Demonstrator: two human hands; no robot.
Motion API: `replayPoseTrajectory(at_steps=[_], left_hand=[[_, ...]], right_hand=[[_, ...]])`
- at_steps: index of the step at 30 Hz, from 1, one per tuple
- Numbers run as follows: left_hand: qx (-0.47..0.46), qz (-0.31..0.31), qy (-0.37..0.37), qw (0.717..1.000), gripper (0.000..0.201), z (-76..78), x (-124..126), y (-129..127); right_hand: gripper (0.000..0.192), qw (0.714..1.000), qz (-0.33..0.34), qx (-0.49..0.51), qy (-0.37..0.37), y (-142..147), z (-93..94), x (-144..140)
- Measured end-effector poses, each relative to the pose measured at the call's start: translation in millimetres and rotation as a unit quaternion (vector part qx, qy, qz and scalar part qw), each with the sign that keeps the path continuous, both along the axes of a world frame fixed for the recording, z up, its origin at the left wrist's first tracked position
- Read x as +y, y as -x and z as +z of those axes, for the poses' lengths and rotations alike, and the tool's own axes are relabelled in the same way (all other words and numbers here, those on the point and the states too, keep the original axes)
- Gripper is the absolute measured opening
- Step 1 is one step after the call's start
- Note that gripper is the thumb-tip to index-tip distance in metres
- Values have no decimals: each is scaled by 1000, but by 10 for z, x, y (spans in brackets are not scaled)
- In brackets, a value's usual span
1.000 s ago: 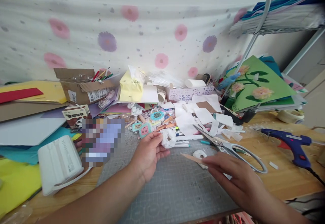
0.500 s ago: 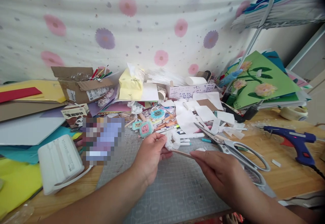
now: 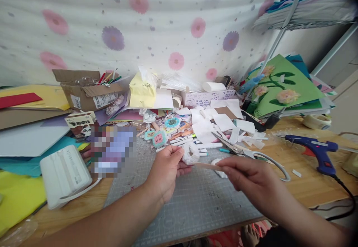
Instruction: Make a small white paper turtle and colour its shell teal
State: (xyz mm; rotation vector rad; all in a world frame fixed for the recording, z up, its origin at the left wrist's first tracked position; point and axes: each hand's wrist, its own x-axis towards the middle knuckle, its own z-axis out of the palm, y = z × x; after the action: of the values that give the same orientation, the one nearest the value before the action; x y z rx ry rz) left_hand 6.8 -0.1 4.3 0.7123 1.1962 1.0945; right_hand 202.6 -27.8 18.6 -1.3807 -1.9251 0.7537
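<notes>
Over the grey cutting mat (image 3: 192,202), which lies on a wooden table (image 3: 302,187) heaped with paper scraps at twelve o'clock, both hands meet near the mat's far edge. At two o'clock lie scissors (image 3: 246,153), and a blue glue gun (image 3: 313,148) further toward three. The left hand (image 3: 165,170) has thumb and fingers closed in a pinch on a white fluffy tuft (image 3: 190,153); it looks soft, light and easily crushed, best held gently at its base. The right hand (image 3: 246,172) pinches a thin wooden stick (image 3: 207,165), stiff but probably snappable, by its near end, its tip touching the tuft.
</notes>
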Motion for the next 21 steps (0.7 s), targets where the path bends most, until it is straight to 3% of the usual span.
replayPoseTrajectory(at_steps=[4,9,13,15,17,21], left_hand=[[-4,-8,9,1000,12,0,-20,-5],[1,-6,9,1000,10,12,-9,-6],[-4,-11,6,1000,8,27,8,-5],[-3,-15,6,1000,8,28,11,4],[5,-24,3,1000,9,18,13,20],[21,-46,-17,999,14,-35,21,60]], right_hand=[[23,997,37,-43,-60,52,-65,13],[20,994,17,-37,-100,50,-84,64],[19,998,-3,70,-4,-21,-67,57],[20,988,-19,153,29,-128,-61,62],[22,979,-62,196,-1,-312,-52,100],[28,972,-196,86,-101,-914,-47,268]])
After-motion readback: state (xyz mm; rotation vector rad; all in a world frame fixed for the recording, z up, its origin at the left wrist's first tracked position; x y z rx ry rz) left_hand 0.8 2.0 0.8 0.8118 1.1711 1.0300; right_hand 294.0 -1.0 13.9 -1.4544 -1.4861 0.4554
